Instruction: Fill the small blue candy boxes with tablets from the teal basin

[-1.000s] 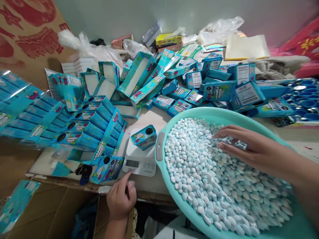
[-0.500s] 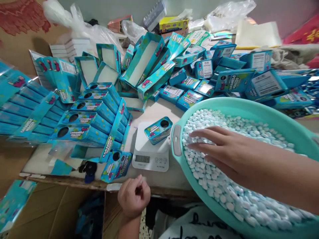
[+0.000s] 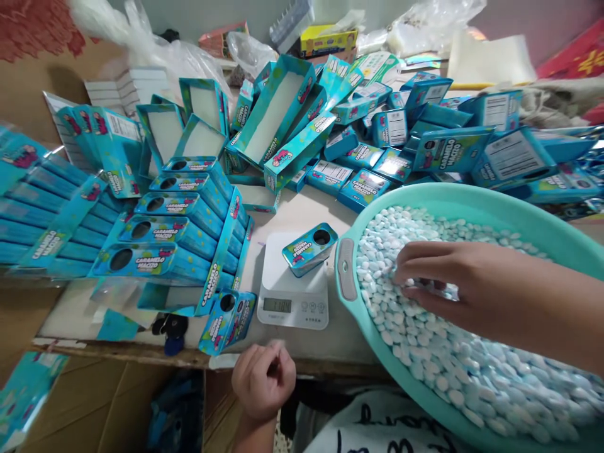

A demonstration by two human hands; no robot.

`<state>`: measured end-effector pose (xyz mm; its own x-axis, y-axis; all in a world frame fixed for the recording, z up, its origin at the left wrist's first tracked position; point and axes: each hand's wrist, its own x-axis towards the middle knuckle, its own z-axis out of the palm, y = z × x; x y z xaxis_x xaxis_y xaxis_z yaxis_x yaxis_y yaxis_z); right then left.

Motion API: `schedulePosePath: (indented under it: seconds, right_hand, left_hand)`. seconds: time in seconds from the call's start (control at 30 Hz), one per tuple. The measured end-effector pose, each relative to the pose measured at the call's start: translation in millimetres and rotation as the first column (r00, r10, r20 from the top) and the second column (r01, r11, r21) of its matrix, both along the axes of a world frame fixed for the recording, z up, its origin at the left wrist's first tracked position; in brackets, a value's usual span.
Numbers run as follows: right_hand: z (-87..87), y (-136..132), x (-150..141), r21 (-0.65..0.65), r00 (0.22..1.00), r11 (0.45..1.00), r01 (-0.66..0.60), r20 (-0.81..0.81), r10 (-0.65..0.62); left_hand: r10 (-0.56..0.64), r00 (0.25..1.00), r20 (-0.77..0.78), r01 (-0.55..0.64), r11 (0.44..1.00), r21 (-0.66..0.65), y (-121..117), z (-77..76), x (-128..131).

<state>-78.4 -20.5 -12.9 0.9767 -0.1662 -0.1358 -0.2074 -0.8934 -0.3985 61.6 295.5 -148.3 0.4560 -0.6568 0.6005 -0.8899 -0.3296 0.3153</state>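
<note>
My right hand point(image 3: 438, 277) is in the turquoise tub point(image 3: 472, 195), its fingers curled on the small white and pale blue candies point(image 3: 406, 352); some show between thumb and fingers. My left hand point(image 3: 264, 380) is closed in a loose curl at the table's front edge, with nothing visible in it. Beyond it stands a white digital scale point(image 3: 292, 308) with a lit display, its digits hard to read. One blue candy box point(image 3: 309, 250) with a round black hole lies tilted on the scale's plate. Another holed box point(image 3: 229, 321) is left of the scale.
Rows of holed blue boxes point(image 3: 155, 229) stand in display trays on the left. Open trays point(image 3: 278, 113) are piled behind the scale, and loose boxes point(image 3: 453, 151) heap up at the back right. A dark object point(image 3: 172, 330) sits near the front edge, above an open carton point(image 3: 127, 390).
My right hand has drawn back to the right, and its fingers have curled from stretched out into the candies. My left hand stays curled. The view has shifted slightly.
</note>
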Motion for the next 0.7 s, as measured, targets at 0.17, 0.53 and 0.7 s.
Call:
schedulePosePath:
  seconds: [0.17, 0.53, 0.7]
  right_hand:
    - [3.6, -12.7, -8.5, -0.070, 0.999, 0.996, -0.046, 0.002, 0.046]
    - [63.3, -24.0, 51.2, -0.114, 0.912, 0.956, -0.270, 0.287, 0.292]
    - [56.8, -18.9, 105.8, 0.210, 0.913, 0.895, -0.394, 0.202, 0.354]
  left_hand:
    - [-0.009, 1.000, 0.027, 0.009, 1.000, -0.024, 0.8, -2.9, 0.7]
    - [0.016, 0.994, 0.105, -0.007, 0.996, -0.092, 2.2, -12.3, -1.1]
    - [0.038, 0.992, 0.117, -0.027, 0.995, -0.095, 1.7, -11.5, -1.0]
